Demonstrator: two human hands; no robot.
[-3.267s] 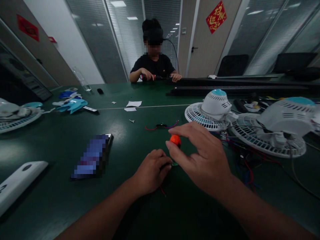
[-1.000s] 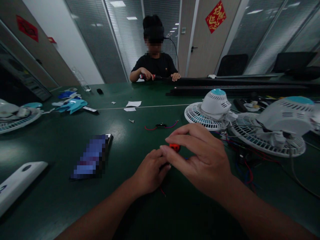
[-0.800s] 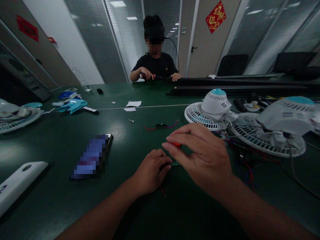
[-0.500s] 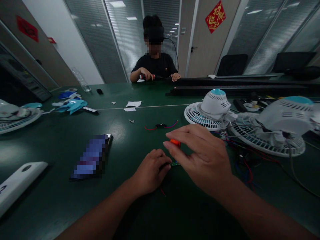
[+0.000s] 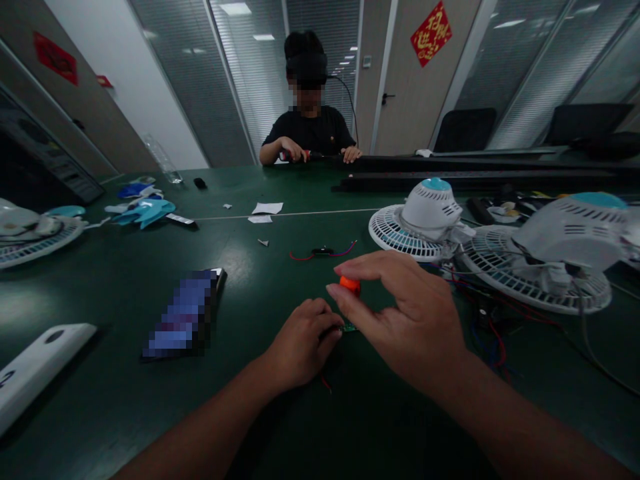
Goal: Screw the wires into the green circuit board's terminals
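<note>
My left hand (image 5: 306, 343) is closed, pinching the edge of a small green circuit board (image 5: 349, 327) low over the table. A red wire (image 5: 326, 384) pokes out below that hand. Directly above the board, my right hand (image 5: 400, 310) curls its thumb and forefinger around a small orange knob-like piece (image 5: 350, 285), perhaps the top of a screwdriver. Whatever lies under the orange piece is hidden behind my right hand. Farther forward lies a small black part (image 5: 323, 251) with red and purple wires.
A phone (image 5: 183, 313) and a white panel (image 5: 43, 373) lie to the left. White fan housings (image 5: 433, 210) and loose wires (image 5: 500, 340) crowd the right. Blue fan blades (image 5: 145, 211) and paper scraps (image 5: 267, 208) are farther back. Across the table, a person (image 5: 309, 130) handles a red-and-black tool.
My right thumb and forefinger have spread slightly, and more of the orange piece shows between them. My left hand and the board stay in place.
</note>
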